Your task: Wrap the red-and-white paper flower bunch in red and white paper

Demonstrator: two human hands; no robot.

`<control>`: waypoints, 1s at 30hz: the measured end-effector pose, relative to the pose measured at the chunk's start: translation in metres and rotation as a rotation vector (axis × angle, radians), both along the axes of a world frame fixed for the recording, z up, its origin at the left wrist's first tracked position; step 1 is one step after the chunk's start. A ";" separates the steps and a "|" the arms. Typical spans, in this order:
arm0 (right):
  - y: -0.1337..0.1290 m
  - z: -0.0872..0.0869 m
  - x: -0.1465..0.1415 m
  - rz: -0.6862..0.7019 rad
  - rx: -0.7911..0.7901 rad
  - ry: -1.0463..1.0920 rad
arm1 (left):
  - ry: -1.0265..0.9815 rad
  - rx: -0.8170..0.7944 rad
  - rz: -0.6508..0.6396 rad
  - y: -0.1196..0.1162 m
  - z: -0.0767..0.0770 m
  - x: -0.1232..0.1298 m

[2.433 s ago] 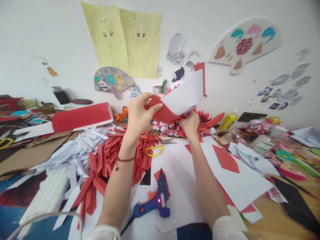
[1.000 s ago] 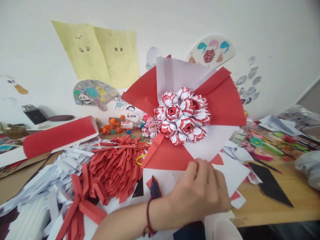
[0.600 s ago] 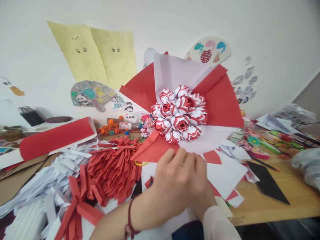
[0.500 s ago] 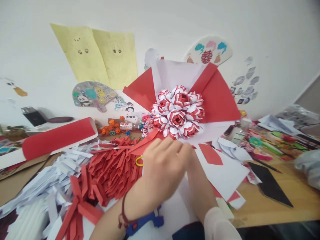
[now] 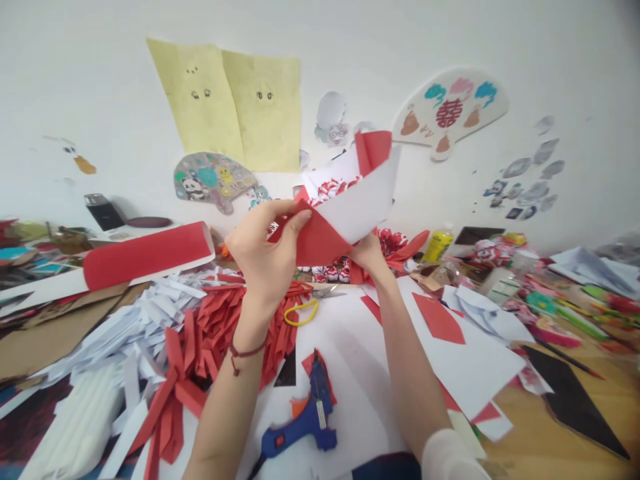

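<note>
A red and white paper wrap (image 5: 360,203) is raised above the table, with red-and-white paper flowers (image 5: 334,189) partly showing inside it. My left hand (image 5: 270,243) pinches the wrap's red edge between thumb and fingers. Low on the right side of the wrap, my right hand (image 5: 369,253) grips its gathered base; the fingers are partly hidden. Below both hands a blue glue gun (image 5: 307,417) lies on white paper. Scissors with yellow handles (image 5: 301,313) rest beside a heap of red paper strips (image 5: 215,320).
White strips (image 5: 130,327) and a red paper roll (image 5: 147,257) lie left. On the right are white paper (image 5: 465,360), a black board (image 5: 575,400), a pencil and a yellow bottle (image 5: 439,245). Behind, a wall carries yellow sheets and painted fans.
The wrap has turned, so its side faces me and hides most of the flowers. My hands have moved apart, the left onto the red edge. The glue gun and scissors show more fully.
</note>
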State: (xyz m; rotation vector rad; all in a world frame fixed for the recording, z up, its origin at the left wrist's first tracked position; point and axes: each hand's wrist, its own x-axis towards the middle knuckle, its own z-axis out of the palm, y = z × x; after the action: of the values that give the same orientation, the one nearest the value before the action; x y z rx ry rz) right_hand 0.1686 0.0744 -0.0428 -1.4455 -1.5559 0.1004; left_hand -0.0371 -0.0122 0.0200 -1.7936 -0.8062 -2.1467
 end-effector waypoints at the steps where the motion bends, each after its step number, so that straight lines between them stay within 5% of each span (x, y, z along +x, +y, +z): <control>1: -0.001 -0.001 -0.003 -0.006 -0.066 -0.016 | -0.021 0.003 -0.001 0.004 -0.001 -0.003; 10: -0.011 0.004 -0.018 -0.252 -0.387 -0.173 | 0.096 0.134 0.044 0.017 0.002 -0.020; 17: -0.017 0.005 -0.024 -0.323 -0.334 -0.354 | 0.253 -0.030 0.028 0.022 0.000 -0.021; 25: -0.015 0.002 -0.025 -0.262 -0.221 -0.395 | 0.126 -0.096 0.077 0.039 -0.005 -0.034; 30: -0.013 0.001 -0.020 -0.276 -0.213 -0.376 | 0.162 -0.164 -0.112 0.036 0.000 -0.048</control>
State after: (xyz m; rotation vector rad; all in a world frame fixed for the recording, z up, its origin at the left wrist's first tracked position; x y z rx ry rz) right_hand 0.1490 0.0609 -0.0415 -1.9192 -1.6594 -0.1849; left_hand -0.0846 0.0235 0.0196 -2.1100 -0.8838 -2.0183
